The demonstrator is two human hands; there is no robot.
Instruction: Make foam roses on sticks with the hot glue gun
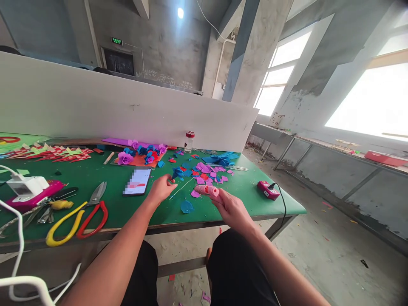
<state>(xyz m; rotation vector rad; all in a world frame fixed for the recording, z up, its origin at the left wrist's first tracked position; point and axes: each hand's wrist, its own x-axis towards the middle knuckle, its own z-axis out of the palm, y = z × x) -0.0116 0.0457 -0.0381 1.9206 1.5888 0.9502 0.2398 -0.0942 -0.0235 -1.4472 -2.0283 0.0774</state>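
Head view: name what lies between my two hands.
Between the left hand and the right hand, which grips a pink tool, lie a thin white stick, a blue foam piece and a purple scrap; head view.

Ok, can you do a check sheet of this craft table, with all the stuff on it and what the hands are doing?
Surface: green table top, strewn with cut scraps.
Job's things: small blue flower bud on a thin wire; pink tube-shaped tool; purple cut squares.
Clutter: black phone; scissors with red and yellow handles; red-lidded glass jar; finished purple and blue roses.
Hands: left hand pinches the bud; right hand grips the pink tool.
Cables: black cable from a small red box; white cable at the left edge.
Surroundings: white partition board, concrete walls, bright windows.
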